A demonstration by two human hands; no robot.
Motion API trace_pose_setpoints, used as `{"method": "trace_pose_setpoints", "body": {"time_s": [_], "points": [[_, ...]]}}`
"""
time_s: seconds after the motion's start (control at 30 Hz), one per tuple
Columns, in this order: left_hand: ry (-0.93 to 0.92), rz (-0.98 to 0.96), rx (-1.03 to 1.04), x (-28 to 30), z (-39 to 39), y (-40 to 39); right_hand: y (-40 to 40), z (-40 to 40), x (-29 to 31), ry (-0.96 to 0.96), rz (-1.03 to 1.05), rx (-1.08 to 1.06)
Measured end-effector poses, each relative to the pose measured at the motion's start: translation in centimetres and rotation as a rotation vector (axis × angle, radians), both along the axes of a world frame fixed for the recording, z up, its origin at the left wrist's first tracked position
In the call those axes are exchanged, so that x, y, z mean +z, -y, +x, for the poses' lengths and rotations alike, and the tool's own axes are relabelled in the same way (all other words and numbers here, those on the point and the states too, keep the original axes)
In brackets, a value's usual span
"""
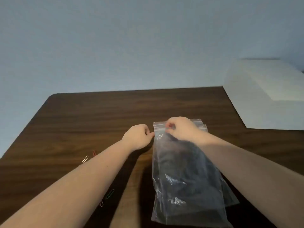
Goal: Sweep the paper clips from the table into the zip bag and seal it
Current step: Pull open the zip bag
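Note:
A clear zip bag (182, 178) is held up above the dark wooden table (98, 116), its zip strip at the top. My left hand (138, 137) pinches the bag's upper left corner. My right hand (179, 129) grips the zip strip near its middle. Paper clips lie on the table by my left forearm: a silver one (85, 159), a red one (94, 153), a green one (109, 194) and a pink one (101, 203). My left forearm may hide others.
A white box-like object (266, 96) stands at the table's far right. A pale blue wall (131, 46) rises behind the table's far edge. The table's rounded left corner (54, 96) lies far left.

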State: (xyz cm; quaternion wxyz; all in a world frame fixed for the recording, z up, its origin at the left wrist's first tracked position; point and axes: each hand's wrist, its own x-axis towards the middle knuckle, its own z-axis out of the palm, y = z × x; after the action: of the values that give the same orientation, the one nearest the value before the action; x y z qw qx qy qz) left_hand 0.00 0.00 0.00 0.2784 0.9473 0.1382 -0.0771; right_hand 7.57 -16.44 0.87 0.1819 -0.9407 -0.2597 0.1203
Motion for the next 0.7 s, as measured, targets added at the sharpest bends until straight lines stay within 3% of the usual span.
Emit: {"method": "trace_pose_setpoints", "body": {"time_s": [0.17,0.3,0.47,0.57,0.7], "points": [[0.113,-0.163,0.135,-2.0,0.6,1.5,0.6,1.2,-2.5,0.088,-0.068,0.048],[0.159,-0.291,0.096,-3.6,0.7,2.5,1.0,1.5,-4.5,0.154,-0.071,0.052],[0.368,-0.232,0.108,-3.8,-0.7,3.0,2.2,-0.2,-3.1,0.235,0.062,0.016],[0.53,-0.161,0.128,-2.5,-3.1,3.6,3.6,-2.6,-1.5,0.238,0.275,-0.024],[0.676,-0.142,0.101,0.6,-7.7,4.5,5.8,-7.7,2.1,0.198,0.367,0.074]]}}
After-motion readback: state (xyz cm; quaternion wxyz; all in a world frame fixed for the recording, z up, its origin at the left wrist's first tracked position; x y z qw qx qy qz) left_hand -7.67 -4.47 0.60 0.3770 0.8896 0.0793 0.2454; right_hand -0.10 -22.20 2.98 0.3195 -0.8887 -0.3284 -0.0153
